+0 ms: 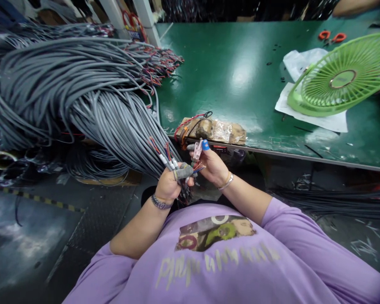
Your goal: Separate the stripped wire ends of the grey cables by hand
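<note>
Gripping likely springy cables (163, 159) behind their fragile-looking wires (154, 145), the left hand (169, 184) holds suitably; the right hand's (214, 168) hold is unclear.

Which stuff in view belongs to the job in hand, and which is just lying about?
Likely the job:
cable ends, in the left hand
small pink piece, in the right hand
grey cable bundle, alongside

Likely just lying about:
green fan
white sheet under it
orange-handled tool
</note>
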Demonstrator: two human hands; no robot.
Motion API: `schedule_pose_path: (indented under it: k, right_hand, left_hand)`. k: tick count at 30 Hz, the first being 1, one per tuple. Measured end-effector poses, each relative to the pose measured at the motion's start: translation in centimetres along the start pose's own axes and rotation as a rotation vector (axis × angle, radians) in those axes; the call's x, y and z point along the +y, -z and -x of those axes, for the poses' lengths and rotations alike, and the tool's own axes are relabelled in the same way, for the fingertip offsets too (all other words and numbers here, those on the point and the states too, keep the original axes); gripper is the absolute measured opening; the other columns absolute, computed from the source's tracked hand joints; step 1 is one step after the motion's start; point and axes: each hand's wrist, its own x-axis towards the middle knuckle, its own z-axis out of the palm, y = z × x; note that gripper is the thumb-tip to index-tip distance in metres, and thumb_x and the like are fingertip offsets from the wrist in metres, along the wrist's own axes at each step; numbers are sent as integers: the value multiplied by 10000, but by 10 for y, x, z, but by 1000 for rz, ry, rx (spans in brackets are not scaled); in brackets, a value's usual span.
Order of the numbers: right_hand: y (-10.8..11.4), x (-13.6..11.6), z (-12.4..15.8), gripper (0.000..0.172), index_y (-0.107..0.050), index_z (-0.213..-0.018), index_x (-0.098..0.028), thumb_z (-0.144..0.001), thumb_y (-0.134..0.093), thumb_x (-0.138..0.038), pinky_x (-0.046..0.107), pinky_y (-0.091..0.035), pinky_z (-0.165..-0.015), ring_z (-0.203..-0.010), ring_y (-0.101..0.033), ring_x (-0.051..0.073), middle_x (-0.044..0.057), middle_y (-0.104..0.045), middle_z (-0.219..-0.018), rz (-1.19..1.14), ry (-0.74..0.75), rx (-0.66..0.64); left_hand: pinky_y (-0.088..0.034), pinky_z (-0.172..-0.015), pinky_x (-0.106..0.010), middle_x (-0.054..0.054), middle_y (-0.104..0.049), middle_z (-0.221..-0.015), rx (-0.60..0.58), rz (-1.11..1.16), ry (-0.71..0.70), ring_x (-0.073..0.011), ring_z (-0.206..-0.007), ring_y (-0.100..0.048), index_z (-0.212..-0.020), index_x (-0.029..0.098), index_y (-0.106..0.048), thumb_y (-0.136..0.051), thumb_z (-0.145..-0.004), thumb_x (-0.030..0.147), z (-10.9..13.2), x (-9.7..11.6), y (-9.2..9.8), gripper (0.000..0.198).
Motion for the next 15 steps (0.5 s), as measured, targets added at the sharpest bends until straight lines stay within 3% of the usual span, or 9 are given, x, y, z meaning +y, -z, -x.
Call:
schedule_pose_path:
  k: [10, 15]
  right_hand:
    - [-5, -2, 2, 510, -646, -814, -171, -764, -636, -679, 212, -402, -524, -574, -482, 97, 15, -622, -690, -60, -12, 41]
    - [2, -2, 2, 583, -642, -862, -178, -803, -514, -743, 231, -440, -553, -600, -493, 111, 27, -626, -736, -59, -67, -37]
  left_hand:
    - [-334, -419, -210, -40, -591, -447, 7, -78, 3, -102, -391, -507, -579, 122, -633, -740, -648, 307, -6, -5, 0, 225]
    - [-340, -421, -213, -43, -597, -451, 16, -66, -9, -104, -388, -508, -580, 122, -637, -747, -644, 317, -5, -5, 0, 233]
